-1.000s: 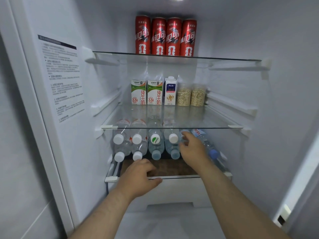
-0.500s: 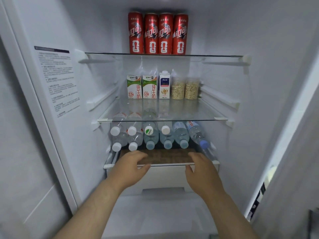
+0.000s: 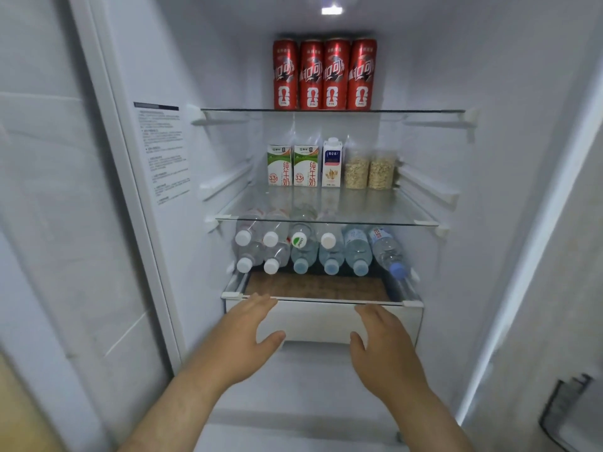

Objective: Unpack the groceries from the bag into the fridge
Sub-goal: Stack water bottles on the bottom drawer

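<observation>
Hovering spread and empty before the drawer [image 3: 321,321] at 6 o'clock, left hand [image 3: 243,334] and right hand [image 3: 380,340] suggest stocking is nearly done, with water bottles [image 3: 318,249] lying centre, milk cartons [image 3: 292,166] reading "3.3g" above, red cans [image 3: 324,75] at 12 o'clock; no bag shows, so fetching it or shutting up seems next.

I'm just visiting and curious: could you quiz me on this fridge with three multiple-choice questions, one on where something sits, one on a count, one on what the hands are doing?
1. Where do the red cans stand?
A. Top shelf
B. Middle shelf
C. Drawer

2. How many red cans are there?
A. Two
B. Four
C. Six

3. What are the left hand and right hand holding?
A. A bottle each
B. One carton together
C. Nothing

Answers:
1 A, they line the back of the top glass shelf.
2 B, four stand side by side.
3 C, both hands are open and empty in front of the drawer.
</observation>
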A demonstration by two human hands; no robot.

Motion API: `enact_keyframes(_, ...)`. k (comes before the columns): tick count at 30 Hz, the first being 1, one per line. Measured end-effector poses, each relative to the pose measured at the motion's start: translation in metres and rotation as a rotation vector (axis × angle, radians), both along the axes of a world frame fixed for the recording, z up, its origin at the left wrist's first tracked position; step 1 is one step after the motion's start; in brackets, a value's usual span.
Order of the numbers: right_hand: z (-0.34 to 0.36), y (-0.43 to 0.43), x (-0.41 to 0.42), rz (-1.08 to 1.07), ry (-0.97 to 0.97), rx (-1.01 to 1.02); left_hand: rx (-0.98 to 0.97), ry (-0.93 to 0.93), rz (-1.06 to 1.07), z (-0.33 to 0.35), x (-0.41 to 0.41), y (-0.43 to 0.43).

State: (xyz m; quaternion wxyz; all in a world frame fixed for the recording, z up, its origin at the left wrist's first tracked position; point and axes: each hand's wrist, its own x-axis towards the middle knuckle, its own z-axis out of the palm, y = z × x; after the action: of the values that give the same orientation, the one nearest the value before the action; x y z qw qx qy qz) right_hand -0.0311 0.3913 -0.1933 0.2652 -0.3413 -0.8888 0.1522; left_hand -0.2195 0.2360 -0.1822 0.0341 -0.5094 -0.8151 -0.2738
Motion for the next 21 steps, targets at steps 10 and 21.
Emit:
enact_keyframes(10,0.01,-0.041,0.039,-0.024,-0.216,0.027,-0.085,0.036,-0.033,0.004,0.018,-0.047)
enact_keyframes(21,0.016,-0.126,0.111,-0.064,-0.259,0.06,-0.097,-0.011,-0.157,0.003,0.07,-0.089)
